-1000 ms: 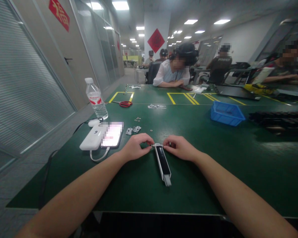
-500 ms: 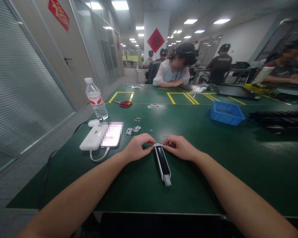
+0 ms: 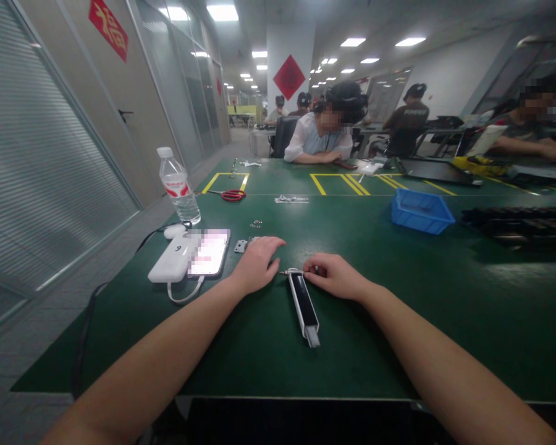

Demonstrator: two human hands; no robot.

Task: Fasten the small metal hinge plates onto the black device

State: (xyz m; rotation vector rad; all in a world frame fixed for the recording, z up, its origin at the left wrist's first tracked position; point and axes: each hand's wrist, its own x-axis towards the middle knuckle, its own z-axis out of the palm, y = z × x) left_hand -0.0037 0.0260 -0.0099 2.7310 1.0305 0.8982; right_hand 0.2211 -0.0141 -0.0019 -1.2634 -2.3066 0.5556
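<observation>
A slim white-framed bar with a glossy black face (image 3: pixel 304 301) lies lengthwise on the green table, a grey tab at its near end. From the left of its far end sticks a thin metal bolt (image 3: pixel 283 272). My right hand (image 3: pixel 332 275) is closed at that end's right corner; its fingertips hide exactly what they pinch. My left hand (image 3: pixel 258 264) is open, thumb and fingers apart, just left of the bolt and not touching it. Partly behind the left hand are small metal brackets (image 3: pixel 241 246). Beyond them lie several small rings or nuts (image 3: pixel 256 224).
Left of my hands lie a white power bank (image 3: pixel 167 262) and a phone (image 3: pixel 210 252), joined by a cable. A water bottle (image 3: pixel 180 185) stands behind them. Farther off are red-handled scissors (image 3: pixel 232 195) and a blue bin (image 3: pixel 421 211). A co-worker (image 3: pixel 319 133) sits across the table.
My left hand has let go of the bolt's end and moved slightly left and away from me, its fingers opening. It now covers part of the brackets. My right hand and the bar have stayed put.
</observation>
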